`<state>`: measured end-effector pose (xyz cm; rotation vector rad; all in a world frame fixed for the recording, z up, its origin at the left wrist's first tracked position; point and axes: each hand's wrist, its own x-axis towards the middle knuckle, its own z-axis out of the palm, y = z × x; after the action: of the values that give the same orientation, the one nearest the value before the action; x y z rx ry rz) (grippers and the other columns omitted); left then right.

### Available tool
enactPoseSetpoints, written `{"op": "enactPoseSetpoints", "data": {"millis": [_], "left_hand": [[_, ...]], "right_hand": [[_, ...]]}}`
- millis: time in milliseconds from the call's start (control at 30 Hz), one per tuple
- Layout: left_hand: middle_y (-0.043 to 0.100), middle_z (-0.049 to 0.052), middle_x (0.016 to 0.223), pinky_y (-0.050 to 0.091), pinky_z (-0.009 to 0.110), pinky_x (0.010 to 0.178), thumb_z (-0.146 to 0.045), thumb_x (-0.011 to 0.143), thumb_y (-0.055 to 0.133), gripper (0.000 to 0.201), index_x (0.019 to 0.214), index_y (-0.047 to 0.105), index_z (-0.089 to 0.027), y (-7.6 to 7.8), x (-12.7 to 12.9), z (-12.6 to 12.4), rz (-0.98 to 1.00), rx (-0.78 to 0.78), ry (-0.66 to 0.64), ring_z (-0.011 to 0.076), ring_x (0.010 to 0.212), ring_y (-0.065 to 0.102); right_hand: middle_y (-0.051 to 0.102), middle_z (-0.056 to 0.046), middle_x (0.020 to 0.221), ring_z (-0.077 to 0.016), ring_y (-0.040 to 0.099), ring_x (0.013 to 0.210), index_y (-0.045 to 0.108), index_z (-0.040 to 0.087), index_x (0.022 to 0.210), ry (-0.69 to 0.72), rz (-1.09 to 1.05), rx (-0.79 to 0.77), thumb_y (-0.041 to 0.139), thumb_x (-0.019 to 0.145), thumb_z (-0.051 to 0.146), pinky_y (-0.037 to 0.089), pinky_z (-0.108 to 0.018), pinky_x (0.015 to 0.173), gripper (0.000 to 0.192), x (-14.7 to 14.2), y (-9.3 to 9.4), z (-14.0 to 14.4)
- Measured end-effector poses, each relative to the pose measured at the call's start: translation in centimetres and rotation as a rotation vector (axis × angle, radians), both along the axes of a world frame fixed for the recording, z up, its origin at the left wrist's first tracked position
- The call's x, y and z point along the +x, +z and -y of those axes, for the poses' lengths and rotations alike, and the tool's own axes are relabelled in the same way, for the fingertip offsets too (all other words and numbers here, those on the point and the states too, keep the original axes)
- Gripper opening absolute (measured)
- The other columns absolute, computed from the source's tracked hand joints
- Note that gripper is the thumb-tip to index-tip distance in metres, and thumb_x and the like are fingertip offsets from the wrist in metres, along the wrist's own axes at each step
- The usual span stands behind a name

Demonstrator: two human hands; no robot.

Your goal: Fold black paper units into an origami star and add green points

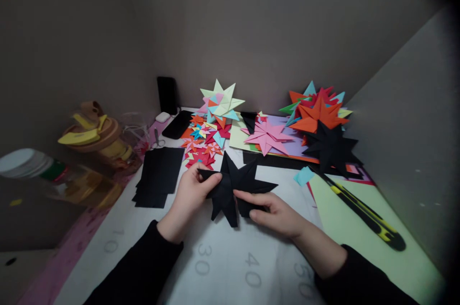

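A black folded paper star [235,185] is held just above the white cutting mat [215,257] in the middle of the view. My left hand [189,197] pinches its left point between thumb and fingers. My right hand [275,211] grips its lower right side, thumb on top. Both sleeves are black.
A stack of black paper squares [158,175] lies to the left. Coloured paper stars [219,103] [318,111], a pink star [268,137] and a black star [330,146] crowd the back. A yellow-black utility knife [362,211] lies on light-green paper [362,242] at right. Bottles and tape [93,134] stand left; a phone [178,124] lies behind.
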<state>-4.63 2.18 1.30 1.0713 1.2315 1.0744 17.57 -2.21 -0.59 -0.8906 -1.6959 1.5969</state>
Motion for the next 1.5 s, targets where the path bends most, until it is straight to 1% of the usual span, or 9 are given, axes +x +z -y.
{"op": "enactPoseSetpoints", "data": {"millis": [200,300,433,533,633,767,967,1367,1500], "left_hand": [[0.058,-0.004,0.063,0.041,0.021,0.052,-0.032,0.067,0.075,0.030,0.074,0.050,-0.018,-0.1,0.0,0.1,0.013,0.025,-0.025,0.0111,0.055,0.055],[0.055,-0.006,0.062,0.039,0.020,0.050,-0.029,0.069,0.074,0.029,0.085,0.051,-0.019,0.3,-0.1,0.1,-0.004,0.059,-0.041,0.0104,0.054,0.053],[0.064,-0.002,0.081,0.042,0.021,0.056,-0.021,0.071,0.072,0.038,0.103,0.053,-0.022,0.9,-0.7,0.1,-0.217,0.302,-0.026,0.0120,0.065,0.056],[0.066,0.005,0.101,0.047,0.025,0.067,-0.018,0.075,0.067,0.021,0.093,0.059,-0.020,1.4,-1.3,-0.1,-0.347,0.451,-0.100,0.0174,0.088,0.061],[0.065,0.009,0.110,0.051,0.026,0.068,-0.017,0.078,0.064,0.006,0.082,0.060,-0.019,1.8,-1.7,-0.2,-0.418,0.553,-0.162,0.0215,0.102,0.061],[0.067,0.009,0.105,0.053,0.026,0.066,-0.015,0.081,0.062,0.011,0.073,0.055,-0.019,1.8,-2.1,-0.3,-0.541,0.726,-0.169,0.0197,0.097,0.064],[0.071,0.006,0.100,0.054,0.026,0.074,-0.014,0.086,0.058,0.008,0.080,0.058,-0.020,1.0,-2.7,-0.3,-0.753,0.952,-0.159,0.0173,0.094,0.068],[0.073,0.010,0.104,0.057,0.027,0.080,-0.015,0.082,0.064,0.007,0.085,0.070,-0.018,1.7,-2.7,-0.5,-0.677,0.914,-0.123,0.0188,0.092,0.070],[0.070,0.013,0.113,0.057,0.032,0.083,-0.019,0.081,0.066,0.016,0.095,0.072,-0.018,1.8,-3.0,-0.8,-0.673,0.880,-0.140,0.0223,0.097,0.069]], "right_hand": [[0.053,-0.007,0.137,-0.0267,0.051,0.125,0.048,0.025,0.136,0.029,0.009,-0.016,0.061,0.085,0.029,0.033,-0.048,0.108,0.052,0.1,-0.1,0.0],[0.054,-0.007,0.137,-0.0264,0.050,0.126,0.046,0.025,0.137,0.032,0.003,-0.031,0.060,0.084,0.026,0.032,-0.049,0.109,0.054,0.2,-0.2,0.0],[0.056,-0.008,0.135,-0.0259,0.051,0.125,0.046,0.024,0.137,0.019,0.002,-0.027,0.058,0.084,0.021,0.031,-0.050,0.109,0.055,0.3,-0.3,0.0],[0.056,-0.008,0.135,-0.0257,0.052,0.125,0.046,0.024,0.137,0.010,0.007,-0.006,0.057,0.083,0.019,0.031,-0.050,0.108,0.056,0.4,-0.4,0.0],[0.056,-0.008,0.135,-0.0257,0.052,0.124,0.047,0.024,0.136,-0.003,0.019,0.003,0.057,0.082,0.017,0.032,-0.050,0.108,0.056,0.4,-0.4,0.0],[0.057,-0.008,0.133,-0.0250,0.054,0.123,0.047,0.023,0.136,-0.015,0.032,0.020,0.056,0.081,0.016,0.033,-0.049,0.107,0.056,0.3,-0.2,0.1],[0.058,-0.008,0.133,-0.0246,0.055,0.121,0.047,0.024,0.136,-0.022,0.043,0.046,0.056,0.080,0.015,0.034,-0.048,0.107,0.058,0.3,0.0,0.1],[0.060,-0.008,0.131,-0.0247,0.056,0.120,0.047,0.023,0.137,-0.043,0.019,0.050,0.057,0.079,0.015,0.034,-0.049,0.106,0.059,0.4,0.3,0.0],[0.060,-0.008,0.131,-0.0242,0.055,0.121,0.047,0.023,0.136,-0.042,0.008,0.034,0.058,0.079,0.017,0.034,-0.049,0.107,0.058,0.5,0.3,0.0]]}}
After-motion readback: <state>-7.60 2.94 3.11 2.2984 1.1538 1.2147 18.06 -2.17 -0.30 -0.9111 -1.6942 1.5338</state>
